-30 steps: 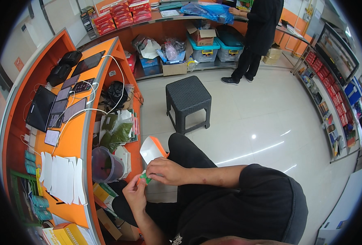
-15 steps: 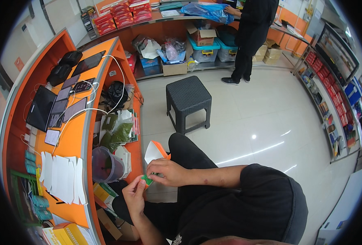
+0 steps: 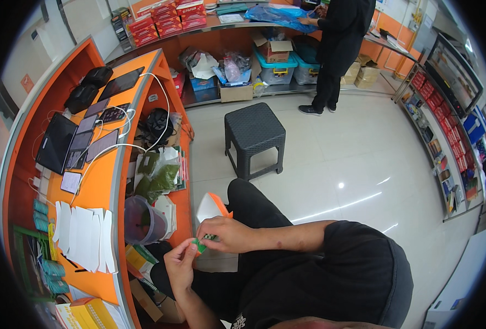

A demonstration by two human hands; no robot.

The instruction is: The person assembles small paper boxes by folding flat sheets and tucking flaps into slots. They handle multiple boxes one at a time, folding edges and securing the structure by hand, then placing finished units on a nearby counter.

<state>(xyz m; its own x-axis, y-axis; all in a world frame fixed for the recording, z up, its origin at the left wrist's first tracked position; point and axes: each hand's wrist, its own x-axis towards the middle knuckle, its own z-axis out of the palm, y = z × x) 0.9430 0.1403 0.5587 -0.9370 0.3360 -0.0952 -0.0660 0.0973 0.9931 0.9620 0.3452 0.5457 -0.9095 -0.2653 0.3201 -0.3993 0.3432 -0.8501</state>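
In front of my knees both hands grip a small orange and green piece with a white inner side, which looks like a thin card carton (image 3: 209,207). Thumb and fingers of my left hand (image 3: 181,260) pinch its green end. My right hand (image 3: 227,234) is closed over the middle, its fingertips pressed against that same green end beside the left thumb. Past the right hand the white, orange-edged part sticks up. The stretch under my right fingers is hidden.
An orange counter (image 3: 94,189) at left carries phones, cables and white paper strips (image 3: 83,236). Below it stand a clear plastic bucket (image 3: 144,220) and bagged goods. A dark stool (image 3: 254,134) is ahead. A person in black (image 3: 336,49) handles blue plastic (image 3: 281,16) at the far counter.
The carton's upstanding part has tilted slightly right, and my right fingers have shifted a little at the green end. The other person's hands have moved on the blue plastic.
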